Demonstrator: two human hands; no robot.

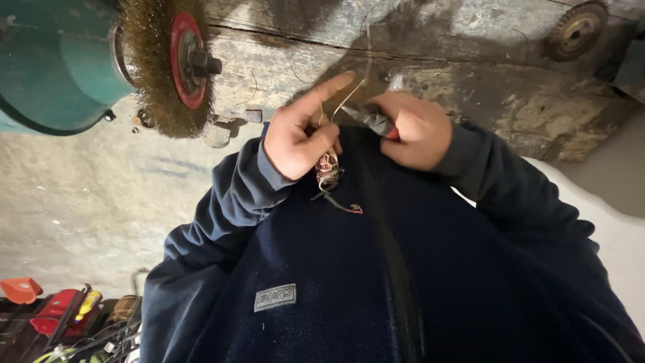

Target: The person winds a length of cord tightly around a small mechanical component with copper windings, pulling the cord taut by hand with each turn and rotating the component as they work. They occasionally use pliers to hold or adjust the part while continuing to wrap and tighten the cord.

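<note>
Wire (pixel 342 104) is gripped by pliers (pixel 373 121) clenched in the right hand (pixel 413 131); a small wound part (pixel 327 168) is enclosed by the left hand (pixel 299 138), 1 finger extended.

A navy fleece jacket (pixel 322 282) is showing a small grey patch (pixel 275 297). The wire brush wheel (pixel 168 64) is gleaming brassy around a red hub, beside a teal motor housing (pixel 54 60). The pliers (pixel 373 122) are showing grey with red. The table (pixel 470 74) is looking weathered grey-brown.

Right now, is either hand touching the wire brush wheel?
No. Both hands work a thin wire with pliers, apart from the wire brush wheel.
</note>
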